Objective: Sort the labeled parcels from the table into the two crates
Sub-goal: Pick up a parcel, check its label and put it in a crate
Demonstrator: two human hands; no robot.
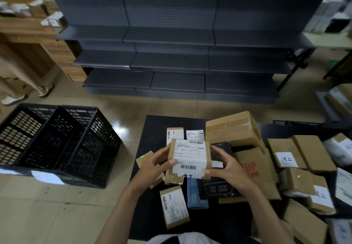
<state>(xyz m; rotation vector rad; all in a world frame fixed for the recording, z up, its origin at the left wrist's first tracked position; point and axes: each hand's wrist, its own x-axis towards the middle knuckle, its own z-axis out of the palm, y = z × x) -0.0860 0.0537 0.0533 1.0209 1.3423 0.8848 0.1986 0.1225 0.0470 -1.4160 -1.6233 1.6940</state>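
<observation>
Gripping parcel (pixel 190 159) by its sides, left hand (pixel 154 167) and right hand (pixel 226 167), label (pixel 189 152) up, long axis front-to-back.

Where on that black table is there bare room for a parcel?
The black table is bare at its far left corner, and along its near left edge, beside the flat labelled cardboard parcel. The middle, under the white-labelled parcel held by the left hand and right hand, and the right, piled with brown cardboard boxes, are crowded.
</observation>
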